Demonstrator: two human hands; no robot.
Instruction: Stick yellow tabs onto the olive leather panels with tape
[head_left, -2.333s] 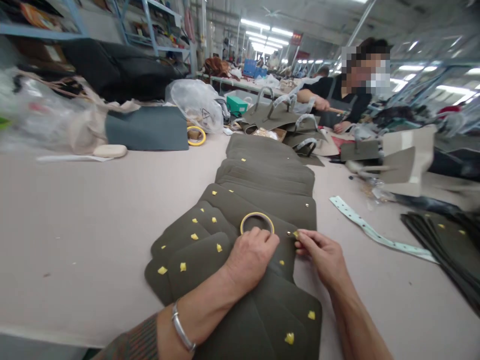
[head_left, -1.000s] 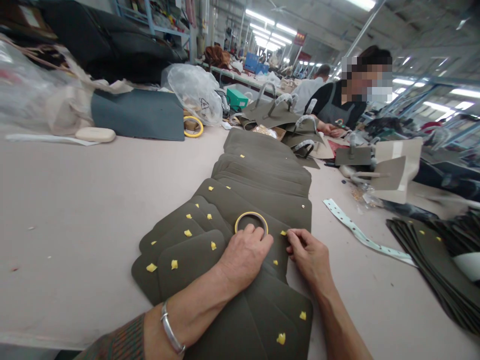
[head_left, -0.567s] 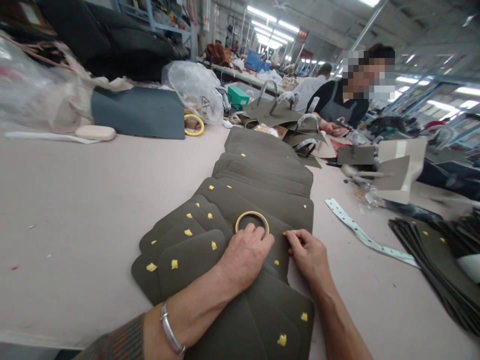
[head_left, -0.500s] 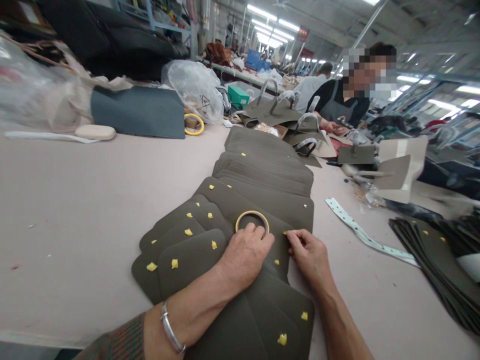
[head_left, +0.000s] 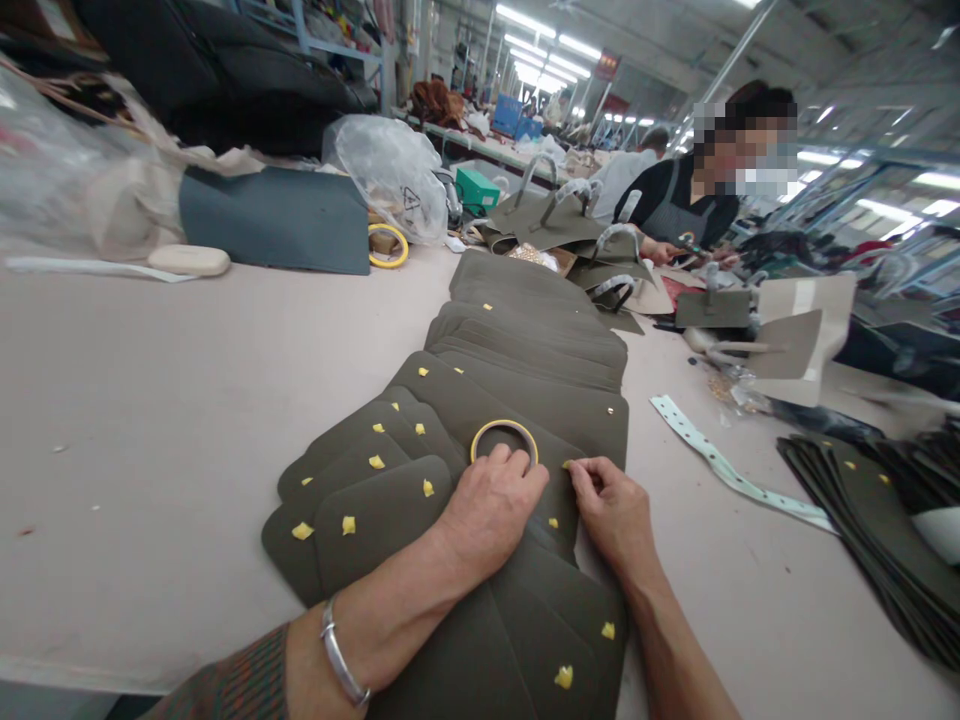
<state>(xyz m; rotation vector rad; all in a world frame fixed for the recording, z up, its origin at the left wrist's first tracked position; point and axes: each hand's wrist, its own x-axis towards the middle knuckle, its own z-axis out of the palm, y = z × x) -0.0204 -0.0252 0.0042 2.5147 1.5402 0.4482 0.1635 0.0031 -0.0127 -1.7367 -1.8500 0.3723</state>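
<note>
My left hand (head_left: 491, 510) is closed round the near side of a roll of yellow tape (head_left: 504, 428), whose far rim shows above my knuckles. Below it lie overlapping dark olive panels (head_left: 525, 385), fanned out toward me and stacked farther off. My right hand (head_left: 615, 505) pinches a small piece of yellow tape (head_left: 567, 465) between thumb and forefinger, at the right part of a panel. Other yellow tape bits stick to several panels, such as one tape bit (head_left: 349, 525) at the left and another tape bit (head_left: 563, 677) near the front.
Another yellow tape roll (head_left: 388, 262) stands by a dark blue-grey sheet (head_left: 277, 222) at the back. A pale perforated strip (head_left: 731, 470) and a pile of dark panels (head_left: 885, 530) lie on the right. Bag parts with handles (head_left: 547, 225) sit before a co-worker (head_left: 686, 205).
My right hand, with the tape piece in its pinch, has shifted very slightly left. My left hand stays on the roll. The co-worker's head and hands have moved a little.
</note>
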